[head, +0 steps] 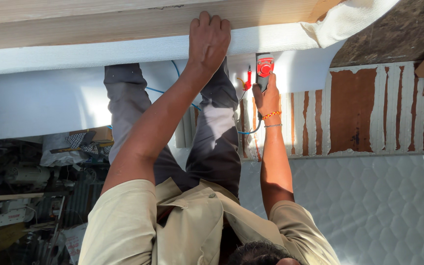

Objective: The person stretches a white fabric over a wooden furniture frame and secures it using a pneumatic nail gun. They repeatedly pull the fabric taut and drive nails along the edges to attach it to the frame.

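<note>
My left hand (209,37) presses flat, fingers together, on the white fabric (123,49) over the wooden beam (99,22). My right hand (267,95) clamps the red staple gun (264,68), at 3 o'clock, axis pointing 12 o'clock.

You have one view only, from the camera on your head; it looks steeply down along your own body, so your hair and beige collar fill the bottom edge and your trouser legs run away up the middle; the lens sits close, with both forearms stretching from the lower edge toward the top; your left hand (209,37) and right hand (266,95) meet the white fabric strip (99,51) and wooden plank (99,22) near the upper edge; a quilted mattress (369,206) fills the lower right, workshop clutter the lower left; no second view shares any part.
</note>
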